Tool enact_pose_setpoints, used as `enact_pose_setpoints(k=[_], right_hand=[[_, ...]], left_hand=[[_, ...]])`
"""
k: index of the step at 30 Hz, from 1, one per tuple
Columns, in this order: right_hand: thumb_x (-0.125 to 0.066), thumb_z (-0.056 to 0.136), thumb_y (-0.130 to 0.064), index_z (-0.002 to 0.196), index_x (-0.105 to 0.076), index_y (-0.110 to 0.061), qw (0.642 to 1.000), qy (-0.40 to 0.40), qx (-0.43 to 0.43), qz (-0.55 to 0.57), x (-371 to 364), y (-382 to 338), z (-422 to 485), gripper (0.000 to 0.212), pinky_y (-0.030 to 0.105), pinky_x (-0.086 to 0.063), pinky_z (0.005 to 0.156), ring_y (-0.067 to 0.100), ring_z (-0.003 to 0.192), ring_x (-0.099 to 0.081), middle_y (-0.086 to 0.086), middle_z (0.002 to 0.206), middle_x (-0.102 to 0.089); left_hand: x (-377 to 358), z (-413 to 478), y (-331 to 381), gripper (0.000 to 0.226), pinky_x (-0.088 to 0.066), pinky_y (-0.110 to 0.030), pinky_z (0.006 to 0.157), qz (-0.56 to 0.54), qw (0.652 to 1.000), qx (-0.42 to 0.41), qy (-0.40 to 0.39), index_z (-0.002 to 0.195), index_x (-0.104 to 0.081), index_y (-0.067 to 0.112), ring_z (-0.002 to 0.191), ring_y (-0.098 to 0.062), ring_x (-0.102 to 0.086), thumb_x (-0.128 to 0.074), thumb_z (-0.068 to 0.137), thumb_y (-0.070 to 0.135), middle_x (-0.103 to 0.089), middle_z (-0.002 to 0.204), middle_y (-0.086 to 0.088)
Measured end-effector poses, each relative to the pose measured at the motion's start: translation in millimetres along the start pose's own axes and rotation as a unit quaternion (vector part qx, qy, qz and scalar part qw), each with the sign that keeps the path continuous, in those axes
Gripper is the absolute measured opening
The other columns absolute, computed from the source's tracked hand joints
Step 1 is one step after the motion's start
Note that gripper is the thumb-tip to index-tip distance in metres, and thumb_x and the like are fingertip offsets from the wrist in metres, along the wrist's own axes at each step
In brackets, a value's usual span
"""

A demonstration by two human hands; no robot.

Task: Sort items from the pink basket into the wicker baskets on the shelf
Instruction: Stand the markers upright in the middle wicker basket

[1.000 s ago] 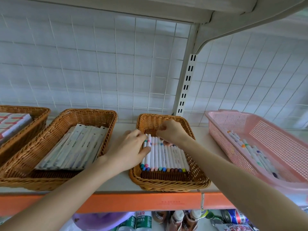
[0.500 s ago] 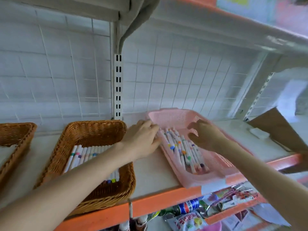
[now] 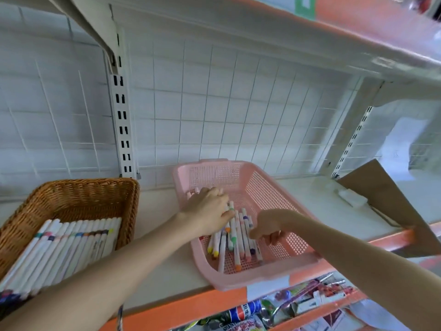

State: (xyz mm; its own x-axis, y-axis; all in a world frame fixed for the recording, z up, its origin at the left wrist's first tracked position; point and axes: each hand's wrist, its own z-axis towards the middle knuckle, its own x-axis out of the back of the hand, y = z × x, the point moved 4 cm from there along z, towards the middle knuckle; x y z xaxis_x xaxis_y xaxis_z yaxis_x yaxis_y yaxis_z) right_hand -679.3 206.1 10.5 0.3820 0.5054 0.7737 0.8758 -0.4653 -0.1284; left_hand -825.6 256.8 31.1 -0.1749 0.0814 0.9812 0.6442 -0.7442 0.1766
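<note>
The left hand (image 3: 207, 211) covers the far ends of the pens (image 3: 238, 237). Whether it or the right hand (image 3: 269, 225) grips one is unclear. The wicker basket (image 3: 78, 194) runs off the left edge.

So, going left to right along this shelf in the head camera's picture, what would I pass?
First the brown wicker basket holding white markers → pink perforated plastic basket with loose markers → small white plastic block → brown cardboard sheet at the far right.

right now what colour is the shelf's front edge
Orange shelf edge, best in head view.
</note>
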Motion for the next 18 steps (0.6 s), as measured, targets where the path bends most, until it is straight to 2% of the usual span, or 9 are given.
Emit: enact_pose_setpoints(k=[4,8,12,14,18], right_hand=[[-0.057,0.091,-0.013,0.070,-0.043,-0.005,0.996,-0.020,-0.021,0.079,-4.8,1.5,13.2,0.026,0.017,-0.038,0.040,0.012,0.048,-0.042,0.003,0.059,-0.044],[-0.058,0.088,-0.005,0.071,-0.044,-0.005,0.990,-0.027,-0.024,0.139,-5.7,5.8,16.6,0.022,0.014,-0.038,0.035,0.011,0.046,-0.044,0.005,0.060,-0.046],[-0.054,0.085,0.006,0.073,-0.047,0.001,0.970,0.046,-0.007,0.239,9.4,14.1,17.0,0.015,0.017,-0.043,0.035,0.011,0.032,-0.050,0.010,0.050,-0.052],[-0.056,0.086,0.004,0.073,-0.047,0.003,0.970,0.068,0.002,0.232,14.1,18.7,16.1,0.015,0.019,-0.045,0.034,0.012,0.031,-0.051,0.009,0.046,-0.053],[-0.060,0.088,-0.005,0.082,-0.049,0.003,0.996,0.002,-0.010,0.092,-2.0,14.0,18.7,0.015,0.024,-0.051,0.051,0.014,0.045,-0.055,0.011,0.066,-0.054]], left_hand=[[-6.3,4.5,-4.9,0.043,-0.039,-0.042,0.102,0.000,1.000,0.000,0.001,0.126,-0.052,0.011,0.121,-0.023,-0.043,-0.039,0.096,0.040,-0.050,0.128,-0.008],[-4.3,9.7,0.1,0.040,-0.041,-0.044,0.098,0.003,1.000,0.004,-0.011,0.122,-0.055,0.011,0.118,-0.024,-0.045,-0.044,0.095,0.038,-0.051,0.122,-0.007],[-0.3,24.7,16.7,0.038,-0.047,-0.038,0.086,0.028,0.999,-0.017,-0.026,0.111,-0.058,0.008,0.105,-0.023,-0.048,-0.043,0.095,0.040,-0.052,0.111,-0.007],[-1.3,34.6,24.8,0.034,-0.047,-0.034,0.078,0.038,0.998,-0.023,-0.045,0.101,-0.057,0.007,0.093,-0.022,-0.050,-0.044,0.095,0.038,-0.054,0.103,-0.007],[-1.5,51.9,33.4,0.031,-0.048,-0.034,0.075,0.039,0.997,-0.033,-0.052,0.099,-0.059,0.006,0.091,-0.023,-0.057,-0.045,0.095,0.033,-0.059,0.101,-0.008]])
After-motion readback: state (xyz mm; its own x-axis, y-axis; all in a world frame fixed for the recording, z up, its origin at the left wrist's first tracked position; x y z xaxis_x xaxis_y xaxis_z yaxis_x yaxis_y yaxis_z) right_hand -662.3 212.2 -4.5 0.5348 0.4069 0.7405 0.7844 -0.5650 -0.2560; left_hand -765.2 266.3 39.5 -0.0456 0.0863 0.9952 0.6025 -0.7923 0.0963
